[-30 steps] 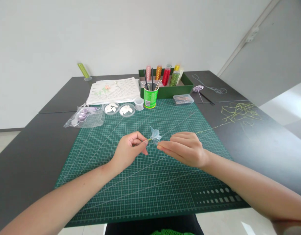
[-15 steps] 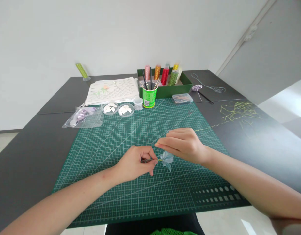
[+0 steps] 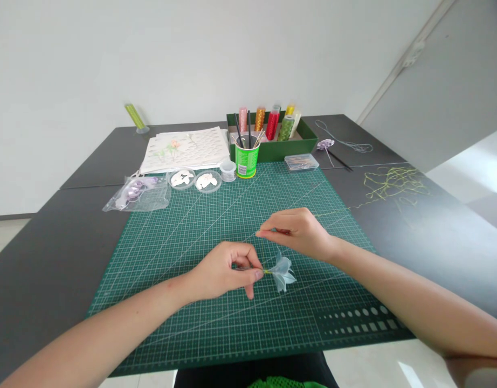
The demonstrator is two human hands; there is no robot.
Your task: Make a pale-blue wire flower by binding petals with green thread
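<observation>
My left hand (image 3: 226, 271) pinches the thin stem of a pale blue artificial flower (image 3: 284, 269) between thumb and forefinger. The petals point right, just above the mat. Yellow-green thread (image 3: 267, 271) shows around the base of the bloom. From there a fine strand rises to the closed fingertips of my right hand (image 3: 301, 231), which sits above and slightly right of the stem. Beyond that hand the thread trails right to a loose tangle (image 3: 394, 183). Most of the stem is hidden inside my left hand.
A green cutting mat (image 3: 184, 328) covers the dark table (image 3: 26, 264). Towards the back stand a green tub of sticks (image 3: 247, 163), a green box (image 3: 278, 151) with thread spools, round dishes (image 3: 208, 182) of white pieces, a plastic bag (image 3: 139, 193), papers (image 3: 210, 145) and a flat clear case (image 3: 301, 162).
The flower has turned and dropped slightly, so its petals now spread more to the right. My right hand has shifted a little up and left, clear of the petals. The left hand keeps its pinch.
</observation>
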